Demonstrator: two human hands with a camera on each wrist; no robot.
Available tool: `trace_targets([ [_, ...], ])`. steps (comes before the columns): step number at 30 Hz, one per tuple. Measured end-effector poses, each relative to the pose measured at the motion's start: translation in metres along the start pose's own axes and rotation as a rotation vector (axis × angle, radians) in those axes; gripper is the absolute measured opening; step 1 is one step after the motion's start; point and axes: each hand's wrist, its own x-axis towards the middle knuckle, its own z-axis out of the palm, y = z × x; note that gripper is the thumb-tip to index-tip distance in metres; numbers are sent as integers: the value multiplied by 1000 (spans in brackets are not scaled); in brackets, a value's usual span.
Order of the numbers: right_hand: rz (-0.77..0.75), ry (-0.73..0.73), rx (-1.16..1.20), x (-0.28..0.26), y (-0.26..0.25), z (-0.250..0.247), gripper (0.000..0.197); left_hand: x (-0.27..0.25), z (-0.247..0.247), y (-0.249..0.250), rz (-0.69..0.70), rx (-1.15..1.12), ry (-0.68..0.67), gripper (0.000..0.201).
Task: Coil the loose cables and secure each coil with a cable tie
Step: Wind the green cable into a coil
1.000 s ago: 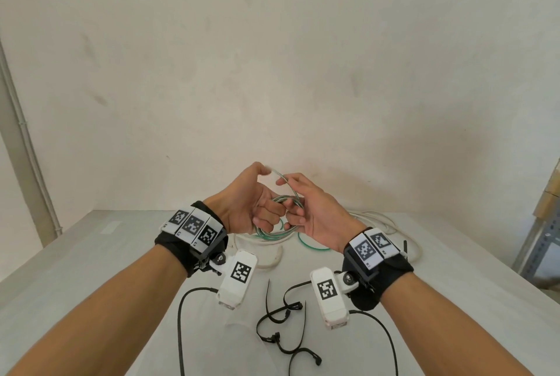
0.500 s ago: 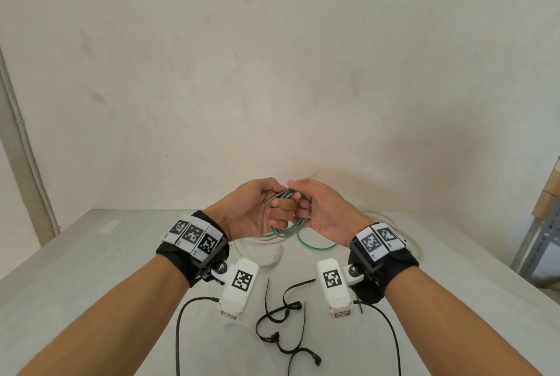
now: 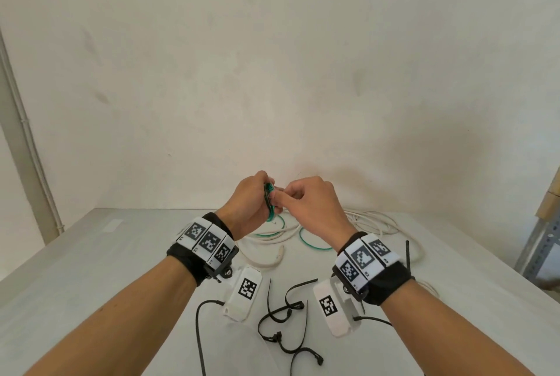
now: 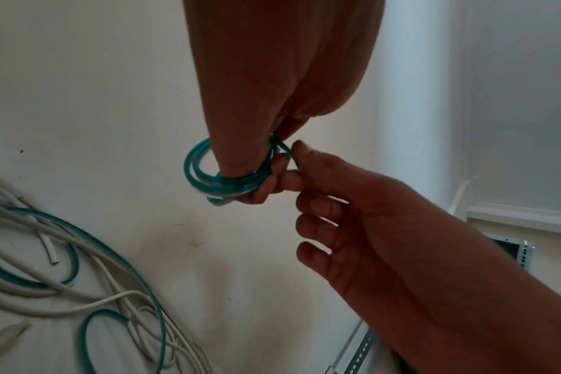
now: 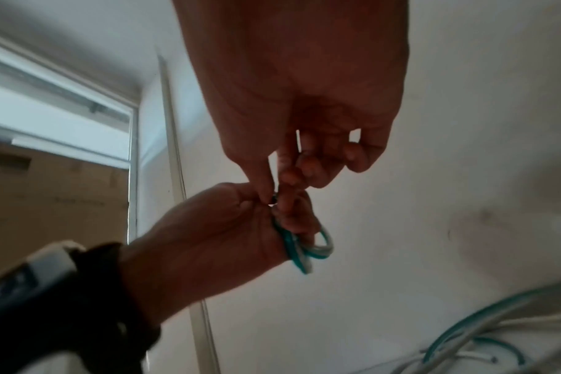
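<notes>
A small coil of green cable is held above the table, gripped by my left hand. In the left wrist view the coil wraps round the left fingers. My right hand touches it from the right and pinches the free end of the cable between thumb and forefinger. The right wrist view shows the same pinch above the coil. Several black cable ties lie loose on the table below my wrists.
A tangle of white cables and loose green cable pieces lies on the grey table behind my hands. A wall stands right behind the table. A metal rack is at the right edge.
The hands have lifted and turned. The wider green loop has become a tight small coil in my left hand, and my right hand now pinches only its end.
</notes>
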Motion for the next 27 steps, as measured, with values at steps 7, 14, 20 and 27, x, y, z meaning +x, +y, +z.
trace_targets([
  [7,44,-119,215,2,-5,9,18,-3,3,7,-59,-3,46,19],
  [14,81,-206,252,4,3,7,17,5,-9,5,-187,-154,-46,15],
  [20,276,-261,291,2,11,-1,30,2,-20,7,-190,-78,-161,18],
  [27,-98,-410,251,12,10,-9,43,-6,-20,20,-337,180,-485,25],
])
